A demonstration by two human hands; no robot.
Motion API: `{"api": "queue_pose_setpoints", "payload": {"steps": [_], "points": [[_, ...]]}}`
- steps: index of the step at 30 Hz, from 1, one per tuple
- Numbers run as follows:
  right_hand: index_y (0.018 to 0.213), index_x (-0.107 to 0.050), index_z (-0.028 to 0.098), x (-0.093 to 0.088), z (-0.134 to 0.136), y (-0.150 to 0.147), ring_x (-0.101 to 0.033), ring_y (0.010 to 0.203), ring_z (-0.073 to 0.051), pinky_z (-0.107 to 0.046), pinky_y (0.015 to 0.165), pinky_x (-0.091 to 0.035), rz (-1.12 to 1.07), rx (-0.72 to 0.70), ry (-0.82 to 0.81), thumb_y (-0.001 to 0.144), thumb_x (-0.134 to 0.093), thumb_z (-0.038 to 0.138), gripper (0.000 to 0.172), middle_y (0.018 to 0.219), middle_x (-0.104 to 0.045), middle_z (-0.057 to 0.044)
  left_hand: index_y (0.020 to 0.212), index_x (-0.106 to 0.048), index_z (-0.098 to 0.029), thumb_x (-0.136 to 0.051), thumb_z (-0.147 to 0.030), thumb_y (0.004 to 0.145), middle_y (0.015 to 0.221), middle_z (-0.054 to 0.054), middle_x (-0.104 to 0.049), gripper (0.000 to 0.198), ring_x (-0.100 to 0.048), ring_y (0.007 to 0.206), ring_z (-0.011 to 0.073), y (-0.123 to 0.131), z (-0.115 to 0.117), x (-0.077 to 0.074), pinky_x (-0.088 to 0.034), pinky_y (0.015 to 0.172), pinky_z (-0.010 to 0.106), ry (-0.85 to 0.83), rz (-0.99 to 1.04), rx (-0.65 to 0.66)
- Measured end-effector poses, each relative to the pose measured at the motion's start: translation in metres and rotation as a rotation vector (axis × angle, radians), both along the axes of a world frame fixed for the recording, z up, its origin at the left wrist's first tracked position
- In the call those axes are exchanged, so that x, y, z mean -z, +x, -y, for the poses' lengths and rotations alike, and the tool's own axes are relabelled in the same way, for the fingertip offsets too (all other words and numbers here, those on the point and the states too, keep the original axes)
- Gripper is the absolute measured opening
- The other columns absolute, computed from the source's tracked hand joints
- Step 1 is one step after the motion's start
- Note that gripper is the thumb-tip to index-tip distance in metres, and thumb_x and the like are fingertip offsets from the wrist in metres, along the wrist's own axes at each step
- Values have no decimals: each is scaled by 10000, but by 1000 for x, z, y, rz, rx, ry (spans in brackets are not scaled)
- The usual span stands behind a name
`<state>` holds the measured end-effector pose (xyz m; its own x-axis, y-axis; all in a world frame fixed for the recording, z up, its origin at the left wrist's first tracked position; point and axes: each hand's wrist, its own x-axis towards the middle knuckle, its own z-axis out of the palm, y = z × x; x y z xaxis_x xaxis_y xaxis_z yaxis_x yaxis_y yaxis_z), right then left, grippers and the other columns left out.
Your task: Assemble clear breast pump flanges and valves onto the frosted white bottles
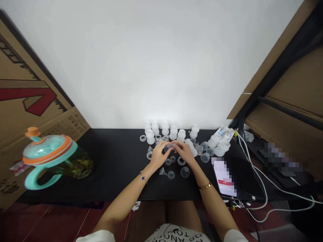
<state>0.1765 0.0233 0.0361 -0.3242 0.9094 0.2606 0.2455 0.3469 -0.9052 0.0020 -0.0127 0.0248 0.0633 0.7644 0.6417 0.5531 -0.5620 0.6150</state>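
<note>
My left hand (159, 155) and my right hand (185, 151) come together over the middle of the black table. Thumb and fingers of both are bent around a small clear plastic part (169, 147); its exact kind is too small to make out. Just below the hands lie a clear ring (181, 161), a clear funnel-shaped piece (163, 172), a round clear piece (171, 174) and a clear dome-shaped piece (185, 172). Behind them stand several frosted white bottles (173, 132). One white bottle (191, 148) lies tilted beside my right hand.
A teal and orange lidded jug (47, 151) with leaves inside stands at the left. On the right are more white bottles (222, 148), a lit phone (224, 176) and white cables (263, 191). Cardboard (22, 84) borders the left, a white wall (161, 67) the back.
</note>
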Motion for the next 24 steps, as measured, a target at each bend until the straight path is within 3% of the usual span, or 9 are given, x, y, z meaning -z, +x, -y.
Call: {"api": "queue_pose_setpoints", "payload": {"steps": [11, 17, 20, 24], "points": [[1071, -714, 185, 7, -7, 7, -664, 745, -223, -335, 719, -505, 312, 330, 249, 923, -477, 303, 304, 909, -745, -81, 1217, -604, -233, -483, -283, 995, 1227, 84, -657, 257, -610, 1176, 220, -3, -3, 3, -490, 1040, 400, -32, -18, -60], [1216, -658, 176, 20, -10, 5, -618, 1125, -285, -421, 981, -472, 498, 258, 354, 905, -494, 215, 354, 1212, -695, -114, 1261, -579, -240, -458, -259, 1002, 1265, 85, -637, 287, -585, 1217, 222, -2, -2, 6, -474, 1058, 407, -43, -30, -59], [1306, -607, 154, 27, -12, 3, -592, 1176, -299, -444, 1011, -460, 599, 182, 362, 899, -505, 184, 420, 1322, -635, -141, 1269, -575, -241, -457, -259, 1001, 1270, 87, -636, 293, -589, 1213, 226, -2, -3, 7, -476, 1054, 412, -52, -35, -62], [1333, -579, 155, 32, -14, 3, -596, 1175, -303, -437, 997, -468, 640, 154, 328, 882, -545, 159, 453, 1316, -640, -140, 1253, -583, -235, -477, -262, 994, 1260, 88, -643, 281, -591, 1206, 234, -2, -3, 7, -479, 1039, 418, -68, -48, -66]]}}
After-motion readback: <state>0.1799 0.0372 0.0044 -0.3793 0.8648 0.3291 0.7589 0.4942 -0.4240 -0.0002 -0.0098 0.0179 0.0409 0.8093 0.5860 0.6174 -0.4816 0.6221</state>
